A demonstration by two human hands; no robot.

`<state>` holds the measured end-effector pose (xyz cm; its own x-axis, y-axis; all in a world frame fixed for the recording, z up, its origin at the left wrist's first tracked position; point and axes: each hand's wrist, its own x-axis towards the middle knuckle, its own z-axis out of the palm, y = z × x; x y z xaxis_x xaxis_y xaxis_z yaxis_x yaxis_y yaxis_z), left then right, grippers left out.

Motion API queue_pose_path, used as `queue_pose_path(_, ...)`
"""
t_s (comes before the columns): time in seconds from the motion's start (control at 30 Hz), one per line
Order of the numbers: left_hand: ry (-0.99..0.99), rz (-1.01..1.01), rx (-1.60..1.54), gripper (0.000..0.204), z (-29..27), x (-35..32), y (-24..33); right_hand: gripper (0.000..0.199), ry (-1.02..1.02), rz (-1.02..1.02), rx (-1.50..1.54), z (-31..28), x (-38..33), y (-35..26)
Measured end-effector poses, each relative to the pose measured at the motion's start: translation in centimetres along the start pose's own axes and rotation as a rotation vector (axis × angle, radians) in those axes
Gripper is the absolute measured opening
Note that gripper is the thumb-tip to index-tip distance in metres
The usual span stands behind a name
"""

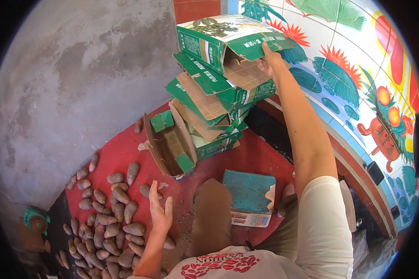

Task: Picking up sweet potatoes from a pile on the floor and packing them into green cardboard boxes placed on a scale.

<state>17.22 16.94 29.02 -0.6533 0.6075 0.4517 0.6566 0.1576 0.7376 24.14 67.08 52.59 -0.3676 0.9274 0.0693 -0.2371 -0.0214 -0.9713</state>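
My right hand [269,61] reaches up and far, its fingers closed on the flap of a green and white cardboard box [205,44]. That box lies on its side on a stack of similar boxes, its opening toward me. My left hand [160,213] is held low with fingers apart and nothing in it, beside a pile of brown, elongated tubers [111,230]. An open, narrow cardboard box [171,145] sits on the red sheet [209,169] between the stack and my left hand.
A teal, worn flat box or board [249,193] lies by my knees. Grey concrete wall [93,69] rises at the left, painted tiled wall [340,88] at the right. A round green object [35,221] stands at the lower left.
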Motion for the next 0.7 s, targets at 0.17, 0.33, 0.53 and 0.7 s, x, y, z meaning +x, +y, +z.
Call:
queue_pose_path(0.17,-0.019,-0.088,-0.067,0.061,0.2,0.0,-0.3,0.049,-0.143,-0.106,0.246,-0.2,-2.7,0.2)
queue_pose_path(0.33,-0.039,-0.098,-0.103,0.06,1.1,0.2,-0.7,0.074,-0.131,-0.147,0.231,-0.9,-4.1,0.0)
queue_pose_path(0.53,-0.075,-0.033,-0.132,0.061,1.5,2.0,2.3,0.081,0.003,-0.126,0.452,-0.6,-4.1,-0.5)
queue_pose_path(0.7,-0.264,0.401,-0.122,0.065,4.0,6.1,10.9,0.076,0.19,-0.029,0.743,-1.5,-4.3,1.0)
